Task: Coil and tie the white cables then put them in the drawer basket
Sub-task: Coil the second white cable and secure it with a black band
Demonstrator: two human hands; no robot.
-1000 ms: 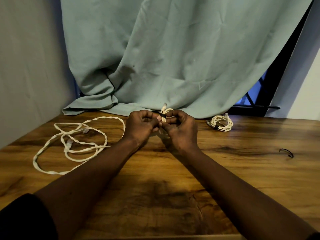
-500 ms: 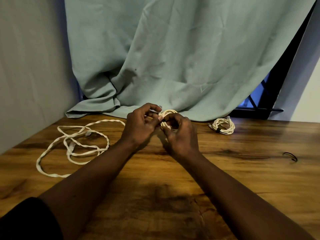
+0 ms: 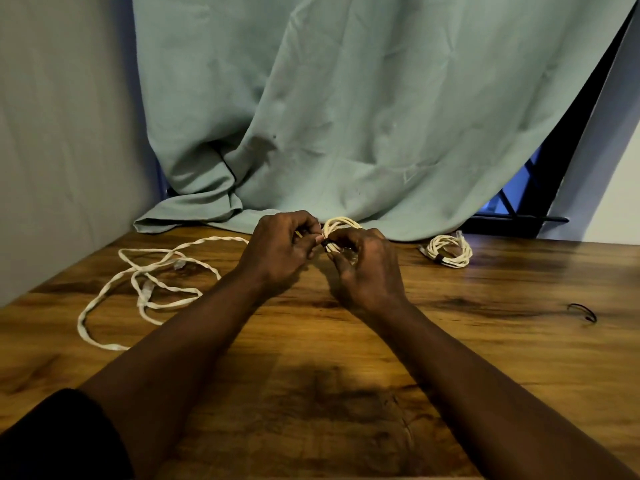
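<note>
The left hand (image 3: 277, 252) pinches the black tie (image 3: 325, 241) while the right hand (image 3: 367, 268), fingers curled, grips the white coil (image 3: 341, 223), which looks light, floppy and springy, likely best held at that band.

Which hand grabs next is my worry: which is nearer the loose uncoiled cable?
Left. The left hand is just right of the loose cable, near its far strand; the right hand sits farther right, beyond the left.

**Cables laid out on a table (image 3: 311, 393)**

A coil (image 3: 341, 223) is held between the left hand (image 3: 277, 247) and right hand (image 3: 367, 268) at the far middle. A loose cable (image 3: 147, 291) is spread to the left. A tied coil (image 3: 450, 262) is set far right, and a spare tie (image 3: 583, 310) nearer.
</note>
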